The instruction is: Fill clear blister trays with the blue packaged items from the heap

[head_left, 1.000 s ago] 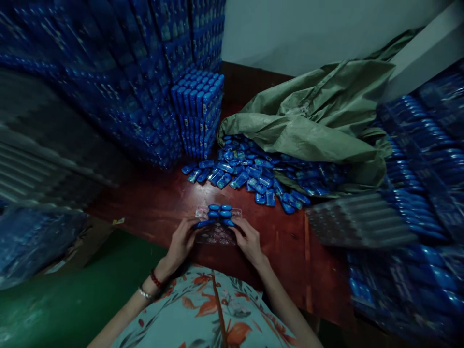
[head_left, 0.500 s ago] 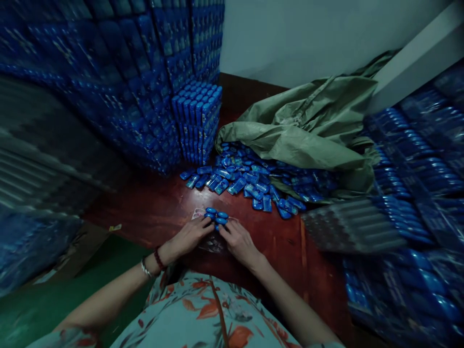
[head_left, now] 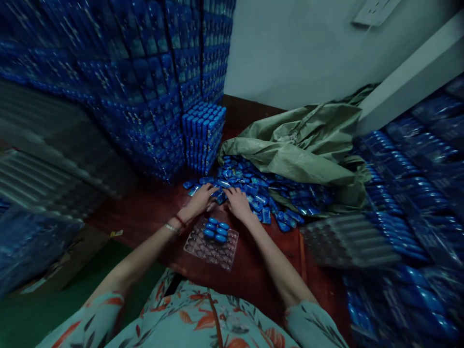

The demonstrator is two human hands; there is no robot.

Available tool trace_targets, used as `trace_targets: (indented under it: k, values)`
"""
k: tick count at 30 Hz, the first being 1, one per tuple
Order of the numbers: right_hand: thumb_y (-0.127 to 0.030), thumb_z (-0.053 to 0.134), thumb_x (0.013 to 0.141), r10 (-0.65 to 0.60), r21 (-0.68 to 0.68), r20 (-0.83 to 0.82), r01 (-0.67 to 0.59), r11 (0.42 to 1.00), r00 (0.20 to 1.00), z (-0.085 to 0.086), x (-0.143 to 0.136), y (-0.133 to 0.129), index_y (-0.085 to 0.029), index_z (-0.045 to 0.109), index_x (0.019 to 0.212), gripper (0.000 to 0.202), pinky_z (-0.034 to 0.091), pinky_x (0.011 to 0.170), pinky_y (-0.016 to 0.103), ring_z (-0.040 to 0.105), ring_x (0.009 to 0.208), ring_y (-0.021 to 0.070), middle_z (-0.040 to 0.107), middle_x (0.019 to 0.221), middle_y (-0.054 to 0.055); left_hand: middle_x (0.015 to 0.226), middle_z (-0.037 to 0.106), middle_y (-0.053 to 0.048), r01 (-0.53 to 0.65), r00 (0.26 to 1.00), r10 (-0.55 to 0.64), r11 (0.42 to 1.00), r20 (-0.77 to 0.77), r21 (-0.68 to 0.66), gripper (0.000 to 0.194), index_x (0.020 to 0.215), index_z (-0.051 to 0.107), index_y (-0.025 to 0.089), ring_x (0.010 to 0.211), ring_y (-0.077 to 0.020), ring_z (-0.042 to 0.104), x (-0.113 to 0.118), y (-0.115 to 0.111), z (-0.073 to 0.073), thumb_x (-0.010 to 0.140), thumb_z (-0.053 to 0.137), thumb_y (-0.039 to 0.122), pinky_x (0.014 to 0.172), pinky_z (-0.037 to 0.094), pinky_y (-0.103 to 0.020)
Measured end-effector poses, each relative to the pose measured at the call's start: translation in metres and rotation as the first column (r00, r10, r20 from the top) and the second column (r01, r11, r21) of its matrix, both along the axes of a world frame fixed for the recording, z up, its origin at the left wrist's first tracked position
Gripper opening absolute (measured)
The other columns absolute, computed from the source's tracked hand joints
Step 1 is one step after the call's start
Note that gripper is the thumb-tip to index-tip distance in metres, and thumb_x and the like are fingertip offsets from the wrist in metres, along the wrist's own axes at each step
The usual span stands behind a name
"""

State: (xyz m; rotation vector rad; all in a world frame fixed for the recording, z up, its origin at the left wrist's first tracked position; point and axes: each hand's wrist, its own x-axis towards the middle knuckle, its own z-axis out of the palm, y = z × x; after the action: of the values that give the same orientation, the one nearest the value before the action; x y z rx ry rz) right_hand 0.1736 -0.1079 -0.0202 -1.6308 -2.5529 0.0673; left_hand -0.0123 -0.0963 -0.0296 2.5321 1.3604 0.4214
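A clear plastic tray [head_left: 228, 256] with rows of hollows lies on the red-brown table [head_left: 268, 285] in front of me. Several blue oval packs [head_left: 216, 230] stand grouped in its middle. Beyond the tray, my left hand [head_left: 203, 197] reaches to the near edge of a loose pile of blue packs [head_left: 259, 189], fingers bent over them. Beside it my right hand [head_left: 237, 203] is also at the pile, its fingertips on or just over the packs. What either hand grips, if anything, is too small and dim to make out.
Blue packs stand in a tall stack [head_left: 145, 96] at the left and a small block [head_left: 203, 133] behind the pile. A green sack [head_left: 293, 145] covers part of the pile. Empty trays [head_left: 348, 241] and more packs [head_left: 398, 193] are at the right; stacked trays [head_left: 50, 169] at the left.
Both hands have moved forward from the packs in the tray to the loose pile. The tray and its packs are now uncovered, and the view has shifted slightly.
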Motion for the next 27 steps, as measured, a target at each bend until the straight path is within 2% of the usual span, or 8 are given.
trace_targets:
  k: [4,9,15,17,19,22,25,27]
  values:
    - [-0.015,0.06,0.079,0.05,-0.017,0.065,-0.048,0.999,0.997,-0.007,-0.012,0.029,-0.011,0.053,0.119,0.04,0.041,0.084,0.04,0.048,0.105,0.0268,0.058,0.115,0.015,0.105,0.059,-0.011,0.094,0.987,-0.106,0.991,-0.124,-0.098,0.044,0.108,0.055,0.013,0.097,-0.0233,0.058,0.025,0.051,0.0,0.067,0.071,0.012,0.086,0.044,-0.032]
    - [-0.028,0.063,0.08,0.058,-0.024,0.054,-0.056,0.998,0.997,-0.014,0.005,0.017,-0.009,0.055,0.109,0.035,0.039,0.084,0.04,0.048,0.103,0.0281,0.059,0.109,0.017,0.104,0.06,-0.011,0.141,0.973,-0.177,0.964,-0.149,-0.225,0.05,0.108,0.05,0.012,0.089,-0.0232,0.06,0.025,0.058,-0.01,0.066,0.075,0.024,0.073,0.045,-0.027]
    - [-0.024,0.052,0.087,0.062,-0.007,-0.018,-0.062,0.998,0.998,-0.017,0.019,-0.012,-0.013,0.053,0.108,0.024,0.037,0.089,0.04,0.052,0.097,0.0251,0.062,0.101,0.013,0.109,0.06,-0.009,0.179,0.976,-0.207,0.941,-0.07,-0.288,0.056,0.114,0.046,0.013,0.094,-0.0223,0.059,0.021,0.052,-0.015,0.066,0.073,0.021,0.076,0.044,-0.026]
    - [-0.023,0.046,0.089,-0.01,0.047,-0.183,0.019,0.999,0.983,-0.012,0.028,-0.026,-0.015,0.052,0.11,0.024,0.037,0.091,0.04,0.052,0.1,0.0239,0.06,0.104,0.012,0.112,0.06,-0.011,0.18,0.978,-0.203,0.943,-0.055,-0.279,0.057,0.116,0.046,0.013,0.096,-0.0239,0.059,0.018,0.048,-0.013,0.066,0.073,0.017,0.077,0.044,-0.027]
    - [-0.027,0.045,0.09,-0.109,0.049,-0.473,0.15,0.988,0.874,-0.003,0.042,-0.045,-0.017,0.052,0.111,0.024,0.04,0.09,0.037,0.054,0.1,0.0222,0.06,0.106,0.01,0.112,0.059,-0.012,0.175,0.981,-0.192,0.95,-0.041,-0.259,0.048,0.114,0.048,0.014,0.097,-0.0248,0.059,0.011,0.04,-0.012,0.07,0.068,0.016,0.078,0.043,-0.028]
    - [-0.033,0.049,0.088,-0.192,-0.143,-0.72,0.128,0.981,0.667,0.011,0.062,-0.085,-0.022,0.053,0.111,0.027,0.043,0.089,0.034,0.056,0.101,0.0197,0.06,0.109,0.006,0.108,0.06,-0.012,0.154,0.987,-0.161,0.961,-0.012,-0.228,0.027,0.109,0.05,0.014,0.096,-0.024,0.059,-0.006,0.021,-0.013,0.084,0.053,0.023,0.079,0.043,-0.029]
    - [-0.033,0.055,0.085,-0.257,-0.344,-0.703,-0.001,0.939,0.663,0.018,0.062,-0.128,-0.023,0.053,0.113,0.03,0.047,0.085,0.031,0.059,0.098,0.0186,0.062,0.106,0.004,0.103,0.06,-0.013,0.07,0.996,-0.057,0.976,0.071,-0.205,0.027,0.111,0.048,0.013,0.092,-0.0236,0.059,-0.03,-0.005,-0.021,0.09,0.043,0.029,0.077,0.044,-0.031]
    - [-0.03,0.055,0.085,-0.263,-0.368,-0.667,-0.001,0.93,0.697,0.015,0.049,-0.149,-0.023,0.054,0.111,0.026,0.049,0.081,0.03,0.06,0.092,0.0179,0.063,0.102,0.004,0.102,0.061,-0.013,0.02,0.99,0.011,0.976,0.14,-0.217,0.03,0.114,0.047,0.013,0.088,-0.0235,0.06,-0.045,-0.024,-0.029,0.09,0.044,0.03,0.075,0.045,-0.032]
